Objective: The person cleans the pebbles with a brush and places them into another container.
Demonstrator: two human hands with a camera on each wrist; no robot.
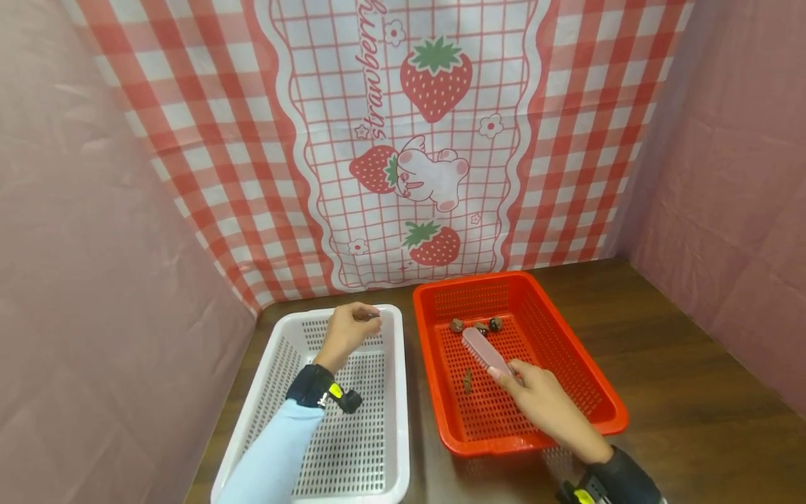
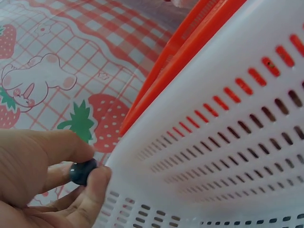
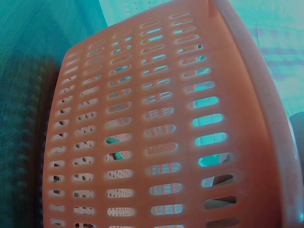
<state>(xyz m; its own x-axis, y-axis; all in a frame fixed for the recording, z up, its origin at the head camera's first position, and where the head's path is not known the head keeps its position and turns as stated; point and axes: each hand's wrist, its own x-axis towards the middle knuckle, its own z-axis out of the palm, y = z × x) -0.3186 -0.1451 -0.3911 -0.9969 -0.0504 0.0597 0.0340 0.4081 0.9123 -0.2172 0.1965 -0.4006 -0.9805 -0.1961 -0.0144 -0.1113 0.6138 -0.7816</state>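
My left hand (image 1: 350, 332) is over the far part of the white basket (image 1: 406, 420). In the left wrist view, the fingers of that hand (image 2: 61, 183) pinch a small, dark, rounded object (image 2: 83, 172) beside the white rim. My right hand (image 1: 544, 399) grips a pink brush (image 1: 485, 350) by its handle over the red basket (image 1: 434, 399), bristles facing down and left. Small brown and dark pieces (image 1: 495, 324) lie near the basket's far end, and a thin brown piece (image 1: 467, 381) is nearer. The right wrist view shows only the slotted basket wall (image 3: 137, 114), no hand.
Both baskets stand side by side on a dark wooden table (image 1: 693, 392), white at left and red at right. A strawberry-print checked cloth (image 1: 403, 140) hangs behind them. Pink cloth hangs at both sides.
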